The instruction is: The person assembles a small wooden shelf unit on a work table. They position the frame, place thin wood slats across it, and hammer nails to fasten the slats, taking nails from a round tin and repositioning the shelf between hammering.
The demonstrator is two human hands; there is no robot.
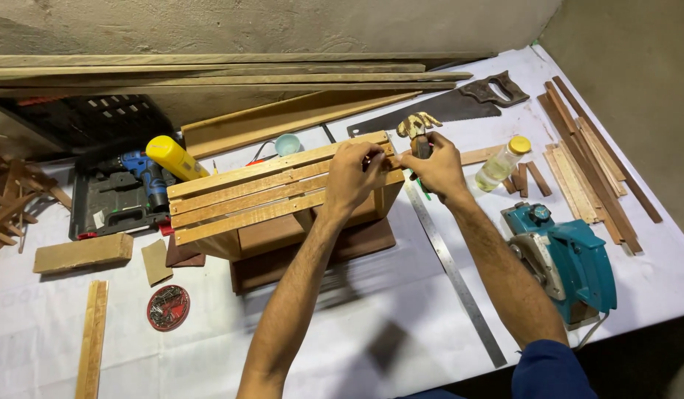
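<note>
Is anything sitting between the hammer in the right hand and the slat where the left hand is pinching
Nothing visible does. The right hand grips the hammer right beside the left hand, whose fingertips pinch at the top slat of the wooden crate. Only a short open gap separates them. Whatever the fingertips hold is too small to make out.

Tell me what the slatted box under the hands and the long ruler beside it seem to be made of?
The slatted box looks like bare, unpainted wood: pale tan slats with visible grain. The long ruler looks like metal, probably steel: thin, grey, with a dull sheen. The left hand rests on the slats; the right hand grips a hammer.
</note>
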